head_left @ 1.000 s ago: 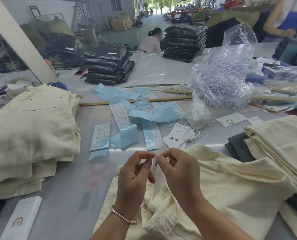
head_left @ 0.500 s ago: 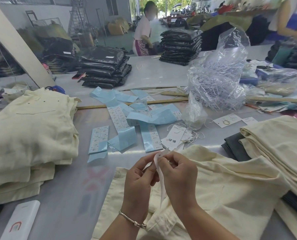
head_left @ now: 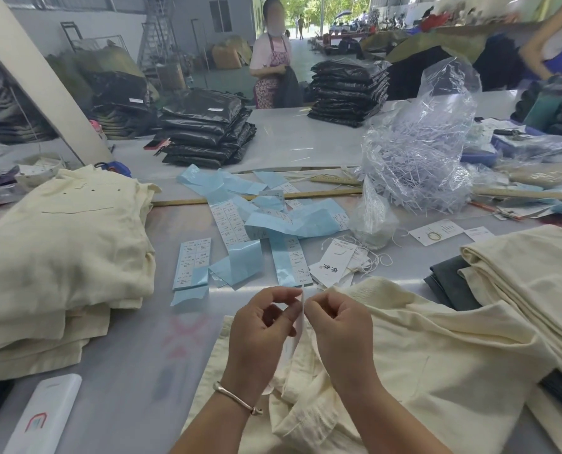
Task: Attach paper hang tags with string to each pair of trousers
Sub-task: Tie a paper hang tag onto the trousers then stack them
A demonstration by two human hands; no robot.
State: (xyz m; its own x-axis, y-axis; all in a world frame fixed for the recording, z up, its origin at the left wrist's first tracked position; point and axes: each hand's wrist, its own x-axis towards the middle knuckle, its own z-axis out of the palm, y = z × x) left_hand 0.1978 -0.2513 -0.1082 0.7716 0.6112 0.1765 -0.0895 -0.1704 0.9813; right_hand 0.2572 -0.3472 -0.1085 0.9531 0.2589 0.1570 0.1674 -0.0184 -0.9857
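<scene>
White paper tag (head_left: pixel 300 317) edge-on, both hands' fingers curled, pinching it — string apparently hidden

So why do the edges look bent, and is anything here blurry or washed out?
Head view: the wide lens bows straight lines, like the white beam at left; the doorway at the back is overexposed by daylight; streaks of glare shine on the far table; the hands and hang tag are sharp.
</scene>
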